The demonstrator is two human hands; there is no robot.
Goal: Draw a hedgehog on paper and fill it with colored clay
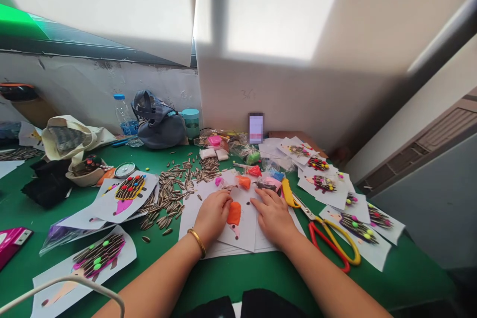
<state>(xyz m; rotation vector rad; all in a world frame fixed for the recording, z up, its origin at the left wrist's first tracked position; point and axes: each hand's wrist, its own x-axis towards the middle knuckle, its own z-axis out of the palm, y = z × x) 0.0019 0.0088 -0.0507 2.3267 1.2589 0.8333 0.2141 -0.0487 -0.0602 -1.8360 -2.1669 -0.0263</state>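
A white sheet [244,238] lies in front of me, bearing an orange clay patch [234,213] with a pink pointed piece [235,230] below it. At the left of the orange patch is my left hand [214,213], wearing a gold bracelet at the wrist, its fingers curled together; anything under the fingertips is hidden. My right hand [275,216] rests on the paper's right side with its fingers spread, near a small dark dot [248,203]. Colored clay lumps, including an orange one [244,182] and a red one [255,171], sit just beyond the hands.
Sunflower seeds [169,196] are scattered left of the sheets. Scissors [328,233] and a yellow cutter [288,194] lie on the right. Finished-looking hedgehog pictures [365,253] line both sides. A phone [256,128], bottle [124,117] and bag [160,126] stand by the wall.
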